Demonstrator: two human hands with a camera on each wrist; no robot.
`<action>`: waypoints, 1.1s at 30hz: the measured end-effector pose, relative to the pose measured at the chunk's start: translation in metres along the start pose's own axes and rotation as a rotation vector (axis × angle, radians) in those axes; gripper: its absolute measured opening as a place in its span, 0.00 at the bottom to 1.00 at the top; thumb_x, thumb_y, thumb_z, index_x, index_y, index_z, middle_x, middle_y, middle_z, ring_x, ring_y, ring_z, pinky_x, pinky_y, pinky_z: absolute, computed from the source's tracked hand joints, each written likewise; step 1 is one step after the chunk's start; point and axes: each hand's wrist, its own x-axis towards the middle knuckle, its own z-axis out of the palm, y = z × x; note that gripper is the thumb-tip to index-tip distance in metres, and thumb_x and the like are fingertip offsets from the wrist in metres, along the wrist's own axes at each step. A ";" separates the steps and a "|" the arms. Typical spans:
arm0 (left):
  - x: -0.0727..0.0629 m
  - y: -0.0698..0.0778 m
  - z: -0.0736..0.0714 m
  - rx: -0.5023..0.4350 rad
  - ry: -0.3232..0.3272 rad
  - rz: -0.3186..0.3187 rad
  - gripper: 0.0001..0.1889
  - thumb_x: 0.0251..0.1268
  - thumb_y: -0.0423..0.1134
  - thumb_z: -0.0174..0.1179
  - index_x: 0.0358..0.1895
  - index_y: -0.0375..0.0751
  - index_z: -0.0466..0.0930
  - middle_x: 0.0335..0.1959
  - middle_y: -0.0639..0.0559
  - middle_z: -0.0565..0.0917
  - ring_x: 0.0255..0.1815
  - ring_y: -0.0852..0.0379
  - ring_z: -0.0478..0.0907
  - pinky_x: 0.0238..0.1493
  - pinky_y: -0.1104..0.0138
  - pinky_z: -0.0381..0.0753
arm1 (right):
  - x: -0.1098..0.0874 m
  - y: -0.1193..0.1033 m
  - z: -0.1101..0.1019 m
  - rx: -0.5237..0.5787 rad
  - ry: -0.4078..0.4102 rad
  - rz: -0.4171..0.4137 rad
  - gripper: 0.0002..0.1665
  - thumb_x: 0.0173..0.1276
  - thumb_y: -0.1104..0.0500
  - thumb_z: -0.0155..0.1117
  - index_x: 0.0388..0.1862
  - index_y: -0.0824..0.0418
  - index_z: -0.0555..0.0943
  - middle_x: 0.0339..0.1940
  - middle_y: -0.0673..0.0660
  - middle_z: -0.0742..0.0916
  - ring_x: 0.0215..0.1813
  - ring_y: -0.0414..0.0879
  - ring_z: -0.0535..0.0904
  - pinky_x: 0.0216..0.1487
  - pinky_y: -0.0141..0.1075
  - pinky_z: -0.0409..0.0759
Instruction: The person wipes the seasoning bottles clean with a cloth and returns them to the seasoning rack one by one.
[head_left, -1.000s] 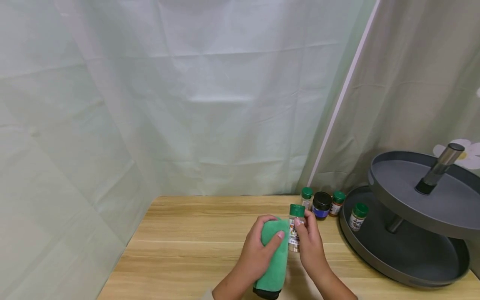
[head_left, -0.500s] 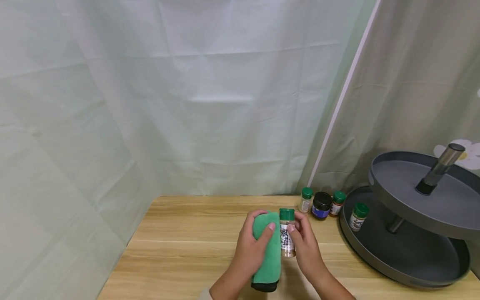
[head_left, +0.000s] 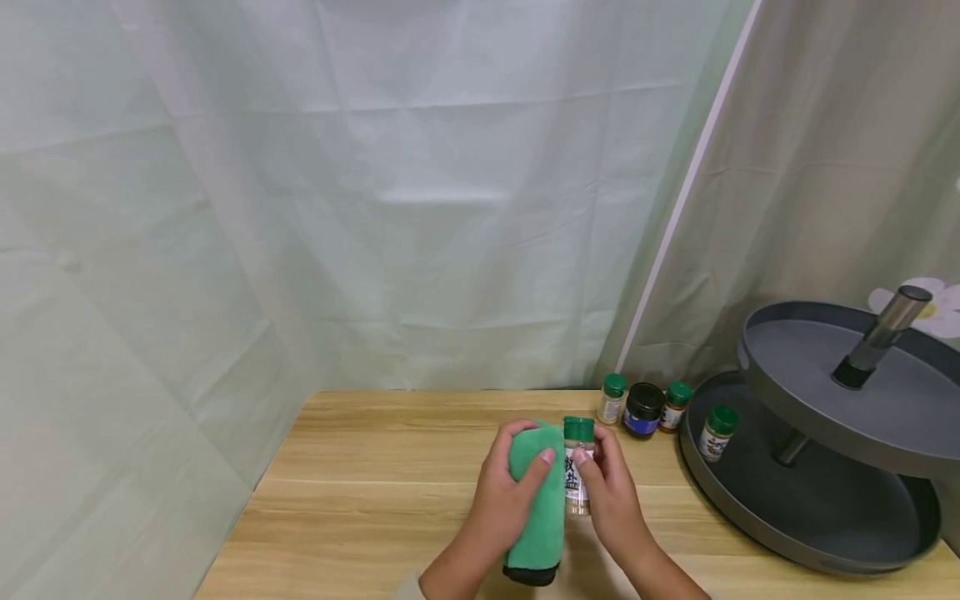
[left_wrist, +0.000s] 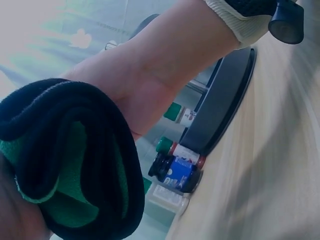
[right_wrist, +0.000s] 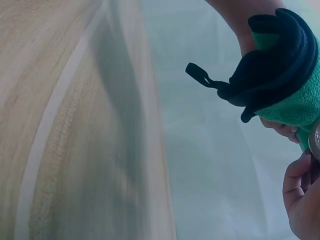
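Observation:
My left hand grips a folded green cloth with a dark edge, the thumb lying across its front. In the left wrist view the cloth's layered dark-trimmed end faces the camera. My right hand holds a spice jar upright between thumb and fingers. The jar is clear, with a green cap and a white label bearing dark characters. Its left side meets the cloth. In the right wrist view the jar's round base peeks in at the edge, beside the cloth with its hanging loop.
A two-tier dark grey round rack stands at the right, with a green-capped jar on its lower tier. Beside it at the table's back are a green-capped jar, a black-lidded jar and another green-capped jar. Curtains hang behind the wooden table.
Both hands have moved a little to the left with the cloth and the spice jar. The jar has turned, so large dark characters on its label now face the head camera.

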 end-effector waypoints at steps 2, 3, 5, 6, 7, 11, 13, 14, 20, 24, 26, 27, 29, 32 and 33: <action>-0.001 0.000 0.001 0.019 -0.016 -0.003 0.20 0.73 0.52 0.60 0.63 0.59 0.70 0.54 0.45 0.77 0.45 0.52 0.79 0.38 0.60 0.83 | 0.001 -0.001 -0.001 -0.013 0.032 0.013 0.17 0.83 0.60 0.44 0.67 0.61 0.66 0.48 0.56 0.80 0.48 0.40 0.80 0.48 0.33 0.83; -0.002 0.000 0.002 0.030 -0.025 -0.002 0.19 0.73 0.52 0.60 0.63 0.59 0.70 0.55 0.45 0.77 0.46 0.52 0.79 0.39 0.60 0.83 | 0.001 -0.001 -0.001 -0.021 0.048 0.019 0.17 0.84 0.60 0.44 0.67 0.61 0.66 0.48 0.56 0.80 0.48 0.40 0.80 0.47 0.33 0.82; -0.003 0.000 0.003 0.050 -0.047 -0.005 0.20 0.72 0.53 0.60 0.63 0.59 0.70 0.55 0.47 0.77 0.46 0.53 0.78 0.38 0.60 0.82 | 0.002 -0.002 -0.003 -0.034 0.079 0.034 0.17 0.84 0.59 0.44 0.67 0.60 0.65 0.46 0.55 0.80 0.45 0.40 0.80 0.45 0.33 0.82; -0.003 0.000 0.004 0.061 -0.056 -0.005 0.20 0.72 0.53 0.60 0.63 0.60 0.70 0.55 0.47 0.77 0.46 0.53 0.78 0.38 0.60 0.82 | 0.003 -0.002 -0.004 -0.034 0.089 0.041 0.18 0.84 0.58 0.43 0.67 0.60 0.65 0.46 0.55 0.80 0.45 0.40 0.80 0.44 0.33 0.83; -0.003 -0.001 0.005 0.069 -0.067 -0.006 0.20 0.72 0.53 0.61 0.63 0.59 0.70 0.55 0.48 0.77 0.46 0.53 0.78 0.38 0.61 0.82 | 0.003 -0.002 -0.004 -0.037 0.102 0.048 0.18 0.85 0.57 0.42 0.68 0.60 0.64 0.45 0.55 0.79 0.44 0.41 0.79 0.43 0.33 0.83; -0.004 -0.001 0.008 0.100 -0.095 0.001 0.21 0.71 0.53 0.61 0.63 0.57 0.71 0.55 0.49 0.78 0.47 0.54 0.78 0.38 0.62 0.82 | 0.004 -0.004 -0.008 -0.024 0.131 0.084 0.21 0.86 0.51 0.33 0.68 0.59 0.63 0.43 0.56 0.77 0.39 0.42 0.78 0.38 0.35 0.81; -0.004 -0.001 0.008 0.108 -0.097 0.005 0.21 0.71 0.53 0.61 0.63 0.56 0.71 0.55 0.50 0.78 0.47 0.54 0.78 0.38 0.62 0.82 | 0.004 -0.004 -0.010 -0.018 0.130 0.100 0.23 0.86 0.50 0.27 0.68 0.59 0.62 0.43 0.56 0.77 0.38 0.43 0.78 0.37 0.36 0.80; -0.004 -0.002 0.008 0.112 -0.094 0.004 0.21 0.71 0.54 0.61 0.63 0.57 0.71 0.55 0.50 0.77 0.47 0.54 0.78 0.38 0.62 0.81 | 0.004 -0.004 -0.010 -0.014 0.127 0.106 0.24 0.86 0.50 0.26 0.69 0.59 0.61 0.43 0.56 0.77 0.38 0.43 0.77 0.37 0.36 0.80; -0.003 -0.003 0.008 0.099 -0.020 0.005 0.19 0.71 0.53 0.62 0.61 0.62 0.71 0.54 0.50 0.77 0.46 0.54 0.78 0.38 0.62 0.82 | 0.003 -0.004 -0.008 0.023 0.069 0.076 0.22 0.86 0.53 0.29 0.70 0.62 0.59 0.48 0.51 0.79 0.39 0.41 0.78 0.36 0.35 0.79; -0.002 -0.003 0.006 0.071 0.028 0.013 0.19 0.71 0.52 0.62 0.62 0.60 0.71 0.54 0.49 0.78 0.46 0.54 0.78 0.39 0.61 0.82 | 0.003 -0.001 -0.005 0.051 0.033 0.031 0.19 0.85 0.59 0.37 0.69 0.64 0.60 0.51 0.49 0.80 0.45 0.39 0.79 0.41 0.33 0.82; -0.001 -0.003 0.004 0.061 0.042 0.017 0.19 0.72 0.51 0.62 0.62 0.60 0.70 0.53 0.49 0.78 0.46 0.54 0.78 0.40 0.61 0.83 | 0.003 -0.001 -0.003 0.057 0.021 0.028 0.18 0.84 0.61 0.41 0.68 0.64 0.62 0.50 0.50 0.80 0.46 0.39 0.79 0.43 0.34 0.83; -0.001 -0.003 0.003 0.053 0.049 0.020 0.19 0.72 0.51 0.61 0.62 0.59 0.70 0.53 0.49 0.78 0.45 0.54 0.78 0.40 0.61 0.83 | 0.002 0.000 -0.003 0.056 0.015 0.029 0.18 0.83 0.62 0.43 0.67 0.63 0.63 0.50 0.50 0.80 0.46 0.39 0.80 0.44 0.34 0.83; 0.000 -0.002 0.002 0.036 0.059 0.021 0.20 0.72 0.50 0.61 0.62 0.59 0.70 0.53 0.48 0.78 0.45 0.54 0.79 0.39 0.61 0.84 | 0.002 0.000 -0.001 0.046 -0.001 0.040 0.18 0.82 0.62 0.47 0.67 0.62 0.65 0.48 0.52 0.80 0.46 0.40 0.80 0.43 0.35 0.84; 0.001 -0.001 0.000 0.013 0.072 0.021 0.19 0.72 0.50 0.61 0.62 0.58 0.70 0.53 0.46 0.78 0.44 0.54 0.79 0.38 0.61 0.84 | 0.001 0.000 0.000 0.035 -0.029 0.057 0.19 0.81 0.62 0.50 0.66 0.61 0.65 0.48 0.53 0.80 0.46 0.41 0.80 0.43 0.37 0.85; 0.001 -0.001 0.000 0.003 0.071 0.018 0.19 0.72 0.50 0.61 0.62 0.58 0.70 0.53 0.46 0.78 0.44 0.53 0.79 0.37 0.60 0.85 | 0.001 0.000 0.001 0.033 -0.034 0.060 0.19 0.80 0.62 0.51 0.66 0.61 0.65 0.48 0.53 0.80 0.46 0.41 0.81 0.43 0.37 0.85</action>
